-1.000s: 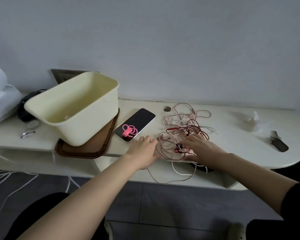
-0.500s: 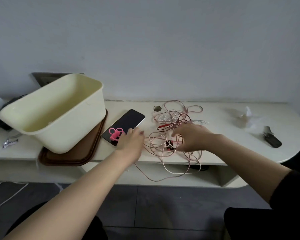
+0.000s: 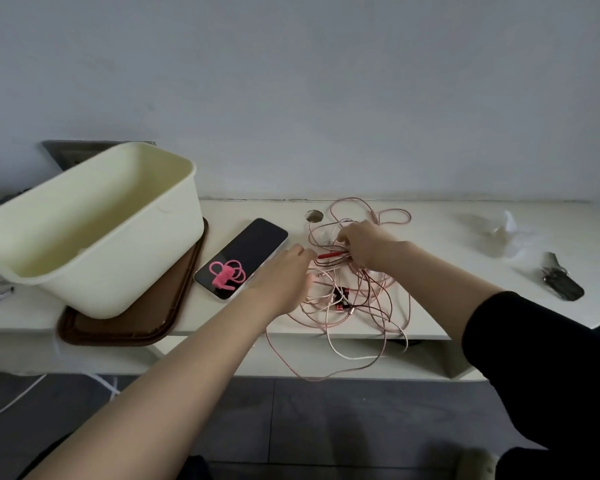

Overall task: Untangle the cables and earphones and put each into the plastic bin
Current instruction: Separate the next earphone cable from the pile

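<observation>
A tangle of pink, white and red cables and earphones [image 3: 357, 292] lies on the white shelf, and some loops hang over its front edge. My right hand [image 3: 361, 240] reaches into the far part of the tangle, its fingers curled round a few strands near a red cable [image 3: 329, 254]. At the tangle's left edge my left hand [image 3: 284, 275] touches the strands with bent fingers; any grip is hidden. The cream plastic bin [image 3: 94, 233] stands tilted at the left, with nothing seen inside it.
The bin sits on a brown tray [image 3: 125, 330] that overhangs the shelf edge. A phone [image 3: 253, 247] with a pink cord holder [image 3: 226, 275] lies between bin and tangle. Crumpled tissue [image 3: 499, 230] and keys [image 3: 561, 282] are at the right. A cable hole [image 3: 314, 215] is behind the tangle.
My right hand has moved from the tangle's near side to its far part and taken hold of strands. My left hand has shifted a little to the right, against the tangle.
</observation>
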### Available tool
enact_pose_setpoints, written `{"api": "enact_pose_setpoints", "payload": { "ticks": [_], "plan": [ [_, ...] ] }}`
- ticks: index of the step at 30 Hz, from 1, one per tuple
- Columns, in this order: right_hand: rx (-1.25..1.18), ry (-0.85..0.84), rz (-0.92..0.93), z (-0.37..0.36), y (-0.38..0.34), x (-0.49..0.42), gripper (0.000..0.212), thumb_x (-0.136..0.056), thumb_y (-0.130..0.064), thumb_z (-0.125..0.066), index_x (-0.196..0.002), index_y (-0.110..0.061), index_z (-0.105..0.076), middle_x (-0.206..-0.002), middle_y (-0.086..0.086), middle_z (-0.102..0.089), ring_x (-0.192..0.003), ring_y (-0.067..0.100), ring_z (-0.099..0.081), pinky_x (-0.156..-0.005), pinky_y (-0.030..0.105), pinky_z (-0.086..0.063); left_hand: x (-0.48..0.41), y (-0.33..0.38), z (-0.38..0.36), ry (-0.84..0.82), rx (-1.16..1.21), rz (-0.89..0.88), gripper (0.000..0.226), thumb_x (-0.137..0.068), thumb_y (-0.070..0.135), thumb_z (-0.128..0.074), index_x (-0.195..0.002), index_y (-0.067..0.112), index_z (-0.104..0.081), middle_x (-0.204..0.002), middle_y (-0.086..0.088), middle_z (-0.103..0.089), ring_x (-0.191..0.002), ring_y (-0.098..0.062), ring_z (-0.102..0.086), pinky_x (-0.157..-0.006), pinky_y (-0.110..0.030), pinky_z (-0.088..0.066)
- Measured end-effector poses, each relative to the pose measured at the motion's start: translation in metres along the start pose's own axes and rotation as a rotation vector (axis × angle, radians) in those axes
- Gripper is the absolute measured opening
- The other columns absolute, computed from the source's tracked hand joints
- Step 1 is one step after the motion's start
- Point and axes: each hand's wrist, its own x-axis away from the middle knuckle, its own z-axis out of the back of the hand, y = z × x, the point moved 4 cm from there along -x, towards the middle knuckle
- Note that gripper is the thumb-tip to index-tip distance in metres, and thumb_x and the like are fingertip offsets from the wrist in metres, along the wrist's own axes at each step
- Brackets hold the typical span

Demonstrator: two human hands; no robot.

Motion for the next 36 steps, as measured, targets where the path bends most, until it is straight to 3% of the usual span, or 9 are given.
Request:
{"api": "enact_pose_setpoints", "payload": {
  "ticks": [4,7,10,13,18,25,29,33,36],
  "plan": [
    [0.001,-0.035,0.026,-0.003,0.005,0.003,0.014,-0.088,-0.006,-0.056,-0.095,-0.007,-0.068,-0.097,0.011,-0.066,-0.087,0.028,-0.062,-0.068,0.029,-0.047,-0.012,0.003,-0.006,-0.022,-0.033,-0.019,0.049,-0.098,0.023,-0.041,-0.145,0.026,-0.027,-0.134,-0.003,-0.042,-0.127,-0.024,-0.039,-0.101,-0.040,-0.039],
    [-0.039,-0.046,0.020,-0.003,0.008,0.006,0.018,-0.090,-0.022,-0.061,-0.096,-0.007,-0.069,-0.096,0.010,-0.066,-0.089,0.026,-0.062,-0.074,0.031,-0.049,-0.016,0.008,-0.009,-0.023,-0.124,-0.030,0.050,-0.097,0.019,-0.039,-0.145,0.028,-0.027,-0.132,-0.004,-0.043,-0.122,-0.024,-0.040,-0.096,-0.038,-0.040],
    [-0.116,-0.041,-0.014,-0.003,0.013,0.006,0.019,-0.088,-0.026,-0.064,-0.087,-0.008,-0.068,-0.086,0.009,-0.066,-0.085,0.027,-0.062,-0.081,0.034,-0.050,-0.015,0.010,-0.007,0.005,-0.105,-0.009,0.046,-0.096,0.014,-0.041,-0.139,0.028,-0.033,-0.130,-0.003,-0.045,-0.120,-0.023,-0.041,-0.091,-0.037,-0.041],
    [-0.151,0.023,-0.049,0.006,0.014,0.011,0.017,-0.090,-0.028,-0.061,-0.096,-0.014,-0.069,-0.095,0.007,-0.066,-0.090,0.025,-0.060,-0.070,0.027,-0.041,-0.012,0.011,-0.008,-0.006,-0.093,-0.005,0.042,-0.097,0.015,-0.040,-0.138,0.025,-0.035,-0.132,-0.004,-0.044,-0.121,-0.024,-0.040,-0.090,-0.034,-0.038],
    [-0.063,0.168,-0.077,0.031,0.018,0.017,0.026,-0.095,-0.038,-0.051,-0.099,-0.021,-0.069,-0.101,0.004,-0.067,-0.097,0.027,-0.060,-0.074,0.030,-0.040,-0.008,0.012,-0.007,-0.042,-0.064,-0.020,0.050,-0.098,0.017,-0.040,-0.145,0.024,-0.026,-0.129,-0.009,-0.046,-0.117,-0.027,-0.041,-0.097,-0.040,-0.038],
    [-0.369,0.452,-0.068,0.070,0.022,0.030,0.022,-0.096,-0.015,-0.043,-0.092,-0.019,-0.065,-0.089,0.001,-0.068,-0.080,0.025,-0.064,-0.067,0.029,-0.046,-0.004,0.009,-0.010,-0.060,-0.041,-0.024,0.044,-0.099,0.018,-0.038,-0.142,0.024,-0.036,-0.132,-0.004,-0.045,-0.119,-0.023,-0.042,-0.097,-0.035,-0.036],
    [-0.525,0.590,0.010,0.088,0.015,0.041,0.019,-0.095,-0.012,-0.042,-0.086,-0.018,-0.057,-0.079,-0.002,-0.063,-0.073,0.023,-0.064,-0.069,0.041,-0.054,-0.004,0.009,-0.009,-0.079,-0.012,-0.008,0.041,-0.099,0.019,-0.040,-0.140,0.020,-0.039,-0.133,-0.003,-0.046,-0.123,-0.022,-0.041,-0.098,-0.034,-0.035],
    [-0.570,0.572,0.062,0.091,0.004,0.051,0.019,-0.096,-0.012,-0.042,-0.089,-0.012,-0.060,-0.076,-0.001,-0.065,-0.070,0.021,-0.062,-0.067,0.039,-0.053,-0.003,0.010,0.002,-0.054,0.122,0.057,0.045,-0.093,0.020,-0.047,-0.138,0.016,-0.040,-0.137,-0.005,-0.044,-0.126,-0.023,-0.040,-0.104,-0.040,-0.034],
    [-0.467,0.470,0.076,0.088,-0.006,0.057,0.022,-0.097,-0.021,-0.042,-0.090,-0.018,-0.062,-0.076,-0.005,-0.068,-0.058,0.009,-0.054,-0.058,0.029,-0.043,-0.002,0.014,0.021,0.094,0.338,0.126,0.049,-0.089,0.017,-0.050,-0.137,0.013,-0.039,-0.129,-0.007,-0.046,-0.120,-0.024,-0.044,-0.103,-0.041,-0.034]
  ]
}}
